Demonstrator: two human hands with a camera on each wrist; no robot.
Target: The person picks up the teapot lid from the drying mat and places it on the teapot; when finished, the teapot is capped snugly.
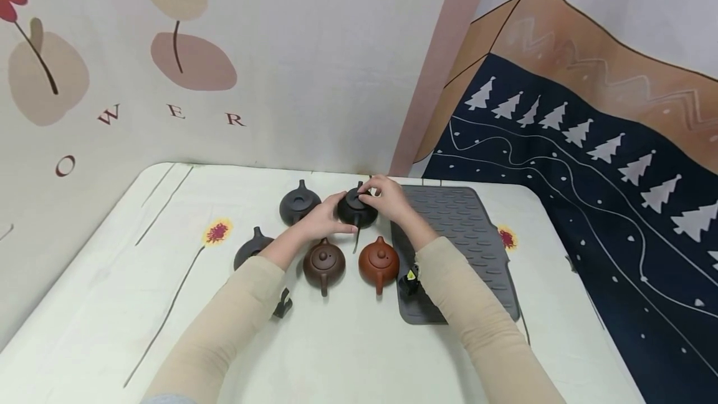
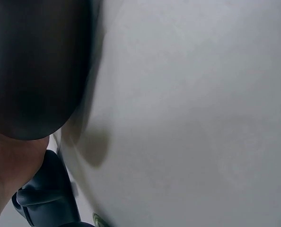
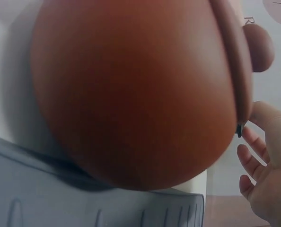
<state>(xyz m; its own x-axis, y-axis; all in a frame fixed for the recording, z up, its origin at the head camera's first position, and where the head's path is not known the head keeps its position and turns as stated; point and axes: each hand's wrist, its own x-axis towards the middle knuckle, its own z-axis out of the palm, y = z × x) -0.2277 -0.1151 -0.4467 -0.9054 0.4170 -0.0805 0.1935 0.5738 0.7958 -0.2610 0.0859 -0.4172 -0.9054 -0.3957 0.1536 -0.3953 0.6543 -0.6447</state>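
A black teapot (image 1: 364, 217) stands at the back middle of the table. My left hand (image 1: 322, 220) holds its left side, fingers along the far side and thumb near the front. From the right, my right hand (image 1: 389, 198) pinches the knob of its lid (image 1: 356, 197) between thumb and fingertips, the lid sitting at the pot's top. In the right wrist view this hand (image 3: 273, 165) shows past a large red-brown teapot (image 3: 131, 94) that hides what the fingertips touch. In the left wrist view, a dark rounded body (image 2: 31, 66) covers part of my left hand (image 2: 17, 163).
A dark grey teapot (image 1: 299, 206) stands left of the black one, another (image 1: 249, 249) lies partly behind my left forearm. A brown teapot (image 1: 324, 267) and the red-brown teapot (image 1: 379, 264) stand nearer. A grey ribbed mat (image 1: 465, 223) lies at right, under my right forearm.
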